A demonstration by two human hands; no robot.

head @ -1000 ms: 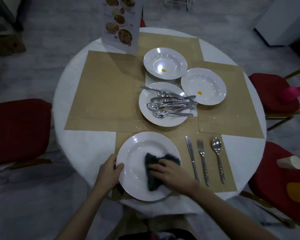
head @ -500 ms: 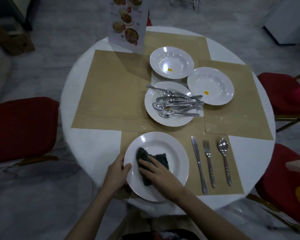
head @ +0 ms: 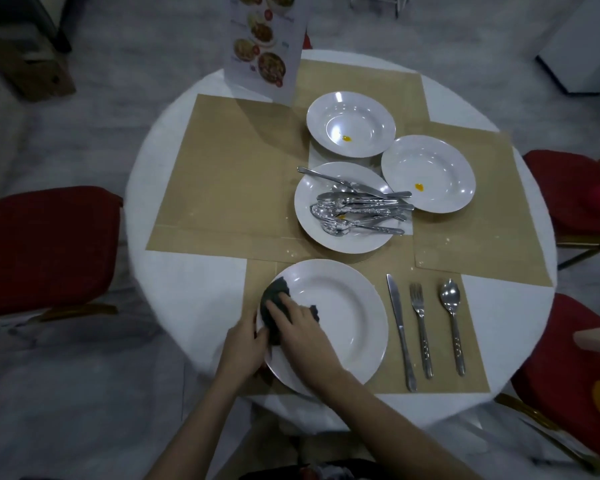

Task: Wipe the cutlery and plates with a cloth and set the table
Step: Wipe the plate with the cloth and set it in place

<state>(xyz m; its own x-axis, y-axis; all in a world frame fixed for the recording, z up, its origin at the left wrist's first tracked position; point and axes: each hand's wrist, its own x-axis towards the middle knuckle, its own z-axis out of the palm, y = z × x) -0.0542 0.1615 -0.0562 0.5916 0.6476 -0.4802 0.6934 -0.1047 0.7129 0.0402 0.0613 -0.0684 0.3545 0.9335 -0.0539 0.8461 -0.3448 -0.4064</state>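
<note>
round white table, head view only. our right hand presses the dark cloth flat-fingered onto the near plate, at its left rim. left hand grips that rim just beside the cloth. risk, we judge: pressing near the edge could tip the plate. knife, right of the grip, lies lengthwise, tip pointing away.

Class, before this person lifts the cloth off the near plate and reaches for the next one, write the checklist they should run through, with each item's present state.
1. Left hand steadies the near plate at its rim: ok.
2. Right hand presses the dark cloth on the plate: ok.
3. Near plate free of spots: cannot tell, the cloth covers part.
4. Knife, fork and spoon laid out beside it: ok.
5. Far plate and right plate clean: not ok, each has a yellow spot.
</note>
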